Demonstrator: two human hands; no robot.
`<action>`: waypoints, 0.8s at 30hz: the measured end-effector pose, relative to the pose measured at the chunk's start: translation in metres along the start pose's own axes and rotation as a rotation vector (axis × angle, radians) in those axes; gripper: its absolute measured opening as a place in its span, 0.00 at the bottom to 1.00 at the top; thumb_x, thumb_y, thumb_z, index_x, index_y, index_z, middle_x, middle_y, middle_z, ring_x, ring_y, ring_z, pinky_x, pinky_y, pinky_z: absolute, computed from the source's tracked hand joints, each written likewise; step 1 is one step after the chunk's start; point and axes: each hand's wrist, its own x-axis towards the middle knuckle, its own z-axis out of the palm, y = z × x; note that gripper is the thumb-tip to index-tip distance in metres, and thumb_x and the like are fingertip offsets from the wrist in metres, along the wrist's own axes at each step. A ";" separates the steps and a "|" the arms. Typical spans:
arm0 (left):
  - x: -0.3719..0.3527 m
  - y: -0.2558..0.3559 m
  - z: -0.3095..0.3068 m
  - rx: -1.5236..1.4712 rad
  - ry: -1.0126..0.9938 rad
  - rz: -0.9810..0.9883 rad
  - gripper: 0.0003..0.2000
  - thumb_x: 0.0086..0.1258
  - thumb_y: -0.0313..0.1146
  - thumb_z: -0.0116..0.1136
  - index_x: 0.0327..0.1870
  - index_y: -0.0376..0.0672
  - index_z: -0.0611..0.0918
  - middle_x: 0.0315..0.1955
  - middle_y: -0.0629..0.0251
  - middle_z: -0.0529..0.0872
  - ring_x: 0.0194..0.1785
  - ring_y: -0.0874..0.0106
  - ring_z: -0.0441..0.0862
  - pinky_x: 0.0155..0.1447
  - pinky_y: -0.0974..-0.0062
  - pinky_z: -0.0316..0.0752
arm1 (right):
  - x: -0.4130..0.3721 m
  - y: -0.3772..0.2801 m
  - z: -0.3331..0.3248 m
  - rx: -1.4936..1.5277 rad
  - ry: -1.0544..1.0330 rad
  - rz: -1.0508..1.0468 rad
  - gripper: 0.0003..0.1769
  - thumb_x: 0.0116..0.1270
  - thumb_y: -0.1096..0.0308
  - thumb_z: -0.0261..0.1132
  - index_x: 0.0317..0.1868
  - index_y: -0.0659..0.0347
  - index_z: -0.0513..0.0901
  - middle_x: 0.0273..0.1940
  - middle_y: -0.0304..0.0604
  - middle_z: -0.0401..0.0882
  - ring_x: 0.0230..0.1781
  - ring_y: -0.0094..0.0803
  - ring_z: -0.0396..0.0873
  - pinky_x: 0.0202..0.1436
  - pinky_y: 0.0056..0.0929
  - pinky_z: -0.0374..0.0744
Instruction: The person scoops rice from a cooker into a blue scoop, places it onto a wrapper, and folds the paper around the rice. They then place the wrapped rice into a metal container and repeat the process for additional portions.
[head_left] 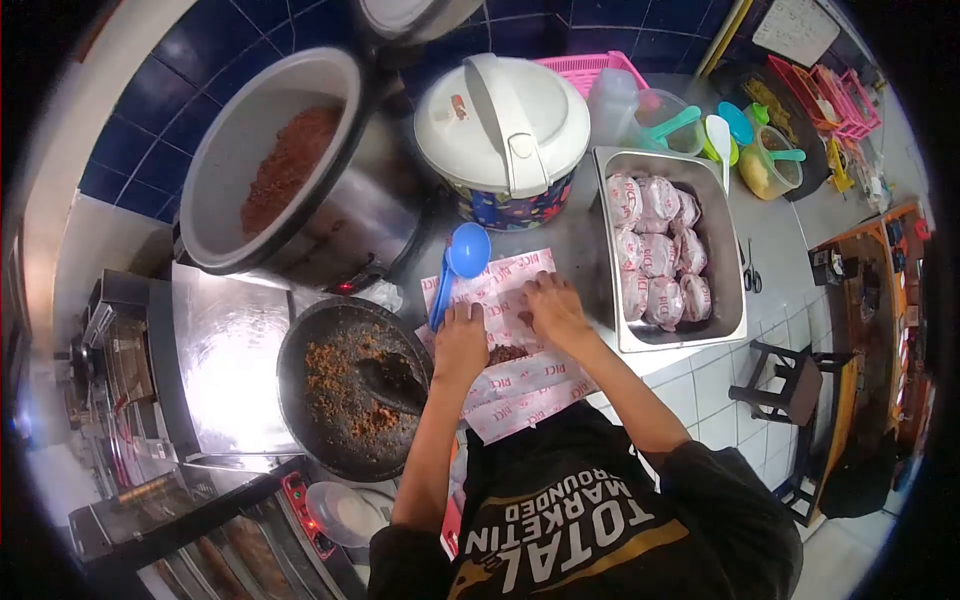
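My left hand [460, 343] and my right hand [552, 308] both press on a stack of white paper wrappers with red print [520, 385] lying on the counter. A small heap of brown rice [507, 353] sits on the top wrapper between the hands, and the fingers fold the paper around it. A blue plastic scoop [462, 255] rests on the wrappers just beyond my left hand.
A dark pan [300, 385] with brown rice and a spoon stands left of the wrappers. Behind are an open rice cooker [250, 130] with rice, a closed white cooker [500, 125], and a steel tray [728, 300] of wrapped packets at right. Tubs with scoops stand further back.
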 end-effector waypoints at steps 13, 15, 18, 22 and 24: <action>-0.097 0.070 0.023 -0.092 0.024 0.253 0.33 0.67 0.37 0.63 0.71 0.30 0.69 0.74 0.45 0.66 0.78 0.50 0.62 0.81 0.52 0.56 | -0.128 0.016 0.002 0.782 -0.202 0.776 0.29 0.77 0.47 0.58 0.48 0.72 0.83 0.42 0.63 0.86 0.42 0.53 0.86 0.49 0.42 0.80; -0.098 0.069 0.034 -0.081 0.004 0.218 0.37 0.69 0.38 0.61 0.75 0.27 0.63 0.78 0.44 0.59 0.81 0.50 0.56 0.82 0.53 0.53 | -0.118 0.016 0.014 0.768 -0.127 0.759 0.28 0.76 0.47 0.58 0.48 0.71 0.83 0.40 0.61 0.86 0.41 0.52 0.86 0.48 0.42 0.80; -0.096 0.064 0.041 -0.095 0.017 0.221 0.37 0.70 0.36 0.59 0.76 0.28 0.61 0.78 0.43 0.58 0.82 0.50 0.54 0.82 0.52 0.52 | -0.104 0.022 0.016 0.712 -0.153 0.786 0.25 0.72 0.49 0.64 0.46 0.69 0.84 0.37 0.57 0.87 0.39 0.48 0.87 0.47 0.40 0.81; -0.099 0.062 0.045 -0.118 0.054 0.228 0.35 0.69 0.33 0.59 0.75 0.26 0.62 0.77 0.40 0.60 0.81 0.47 0.56 0.82 0.50 0.53 | -0.092 0.018 0.018 0.704 -0.125 0.689 0.17 0.60 0.61 0.74 0.42 0.65 0.85 0.35 0.51 0.88 0.37 0.39 0.87 0.43 0.36 0.81; -0.098 0.060 0.044 -0.099 0.087 0.202 0.36 0.67 0.32 0.59 0.75 0.26 0.61 0.77 0.40 0.60 0.81 0.47 0.56 0.82 0.50 0.53 | -0.082 0.014 0.005 0.559 -0.238 0.617 0.18 0.58 0.60 0.75 0.41 0.66 0.83 0.34 0.48 0.86 0.36 0.37 0.85 0.43 0.35 0.81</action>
